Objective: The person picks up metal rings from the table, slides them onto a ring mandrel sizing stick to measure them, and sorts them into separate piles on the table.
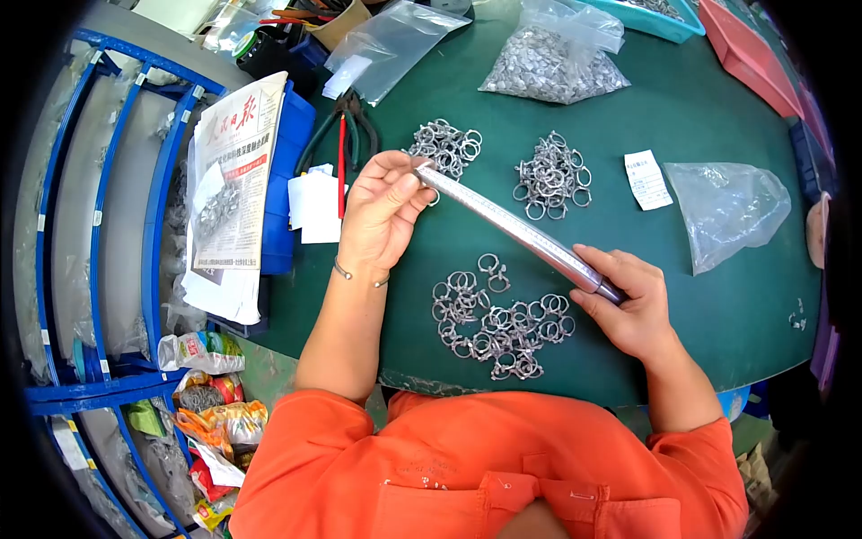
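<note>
1. Dark green surface (646,310) carries a clear plastic bag of grey metal pieces (557,70).
2. Left of that bag: black pliers with green handles (354,133).
3. Right of it: a light-blue plastic tray (664,28), a pink plastic tray (750,58).
4. Nearer the person than it: silver metal ring piles (552,178), white printed paper slip (647,181), flat clear plastic pouch (729,211).

Your left hand (386,216) sits around 11 o'clock from view centre, inner wrist (361,269) toward the camera, fingers curled, thumb aimed at 2 in a pinch grip. Left forearm (346,332) runs up toward 12, leaning a bit to 1. Your right hand (636,305) is at 3, nearer your torso, thumb and fingers closed in a firm grip, index pointing to 10. Right forearm (687,382) angles toward 11. Hands well apart, both elbows bent.
</note>
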Motion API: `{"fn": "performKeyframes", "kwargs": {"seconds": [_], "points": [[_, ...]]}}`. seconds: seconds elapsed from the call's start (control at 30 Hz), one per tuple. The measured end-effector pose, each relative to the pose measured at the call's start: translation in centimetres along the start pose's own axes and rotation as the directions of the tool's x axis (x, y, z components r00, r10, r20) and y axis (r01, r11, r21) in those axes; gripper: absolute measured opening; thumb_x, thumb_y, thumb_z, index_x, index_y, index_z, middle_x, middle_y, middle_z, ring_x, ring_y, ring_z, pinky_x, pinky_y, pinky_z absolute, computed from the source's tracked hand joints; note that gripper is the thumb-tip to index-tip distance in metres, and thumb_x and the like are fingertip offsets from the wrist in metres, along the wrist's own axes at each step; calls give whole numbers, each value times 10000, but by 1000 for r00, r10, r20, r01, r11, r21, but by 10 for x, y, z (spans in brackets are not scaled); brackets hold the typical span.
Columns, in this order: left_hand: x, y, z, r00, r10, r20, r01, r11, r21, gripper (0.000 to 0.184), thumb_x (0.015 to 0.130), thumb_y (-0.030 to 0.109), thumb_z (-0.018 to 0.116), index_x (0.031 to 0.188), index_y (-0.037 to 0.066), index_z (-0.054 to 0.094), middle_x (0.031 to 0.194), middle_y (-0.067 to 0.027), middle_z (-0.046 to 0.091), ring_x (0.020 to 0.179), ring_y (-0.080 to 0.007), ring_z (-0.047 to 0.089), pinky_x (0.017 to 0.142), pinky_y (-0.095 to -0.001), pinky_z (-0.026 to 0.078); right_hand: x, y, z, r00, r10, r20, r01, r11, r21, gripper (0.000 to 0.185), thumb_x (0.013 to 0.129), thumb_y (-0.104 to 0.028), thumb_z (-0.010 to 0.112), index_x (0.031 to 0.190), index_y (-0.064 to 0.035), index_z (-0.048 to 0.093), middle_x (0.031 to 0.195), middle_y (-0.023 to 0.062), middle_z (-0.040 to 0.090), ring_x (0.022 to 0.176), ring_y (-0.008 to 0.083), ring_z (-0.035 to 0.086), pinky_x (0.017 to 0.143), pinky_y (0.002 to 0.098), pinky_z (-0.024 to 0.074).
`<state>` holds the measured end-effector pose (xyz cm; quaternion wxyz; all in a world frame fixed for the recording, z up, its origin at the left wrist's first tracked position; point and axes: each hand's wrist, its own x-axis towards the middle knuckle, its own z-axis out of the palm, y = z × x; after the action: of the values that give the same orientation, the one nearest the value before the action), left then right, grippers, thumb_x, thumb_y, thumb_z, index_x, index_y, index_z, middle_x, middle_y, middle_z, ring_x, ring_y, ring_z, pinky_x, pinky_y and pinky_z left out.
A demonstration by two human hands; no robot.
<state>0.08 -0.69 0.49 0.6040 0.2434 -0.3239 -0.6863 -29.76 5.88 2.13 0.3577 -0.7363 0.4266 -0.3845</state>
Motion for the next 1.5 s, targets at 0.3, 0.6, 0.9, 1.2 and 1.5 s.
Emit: {"fn": "performKeyframes", "kwargs": {"seconds": [0.3, 0.6, 0.9, 1.2, 1.5], "points": [[-14, -32, 39, 970, -129, 207, 90, 979, 185, 487, 675, -140, 688, 1094, 21, 502, 1015, -143, 608, 980, -233, 604, 823, -316, 524, -3, 1, 3, 992, -112, -63, 111, 994, -20, 450, 659, 36, 713, 1097, -20, 631, 762, 112, 618, 596, 205, 560, 514, 296, 444], [-16, -28, 43, 927, -210, 310, 147, 965, 216, 401, 690, -73, 716, 1065, -27, 584, 1037, -86, 537, 901, -144, 553, 755, -254, 477, -4, 3, 3, 987, -150, -52, 146, 987, -62, 450, 670, 6, 717, 1110, -30, 627, 756, 105, 610, 597, 203, 566, 503, 292, 453], [26, -8, 41, 999, 31, 20, -31, 999, -13, 209, 846, -25, 578, 1055, -33, 575, 945, -82, 611, 775, -113, 586, 681, -211, 488, -2, 0, -16, 996, 83, 18, -84, 993, 85, 447, 702, -10, 731, 1134, -28, 618, 811, 96, 632, 669, 153, 588, 602, 274, 466], [15, -46, 55, 978, -207, 20, 91, 513, 854, 417, 713, -123, 679, 1107, -49, 567, 1065, -82, 476, 822, -144, 606, 800, -245, 536, 2, -3, -14, 909, 406, -96, -311, 812, 494, 427, 774, 11, 693, 1186, 8, 578, 931, 13, 616, 795, 43, 543, 675, 182, 448], [-18, -19, 53, 916, -311, 253, -255, 36, 966, 173, 687, 100, 769, 689, 12, 620, 677, -46, 558, 575, -122, 530, 507, -262, 422, 3, -5, -10, 904, 419, -82, -347, 832, 432, 431, 763, 9, 702, 1179, -4, 589, 924, 3, 614, 800, 47, 542, 686, 189, 448]]}}
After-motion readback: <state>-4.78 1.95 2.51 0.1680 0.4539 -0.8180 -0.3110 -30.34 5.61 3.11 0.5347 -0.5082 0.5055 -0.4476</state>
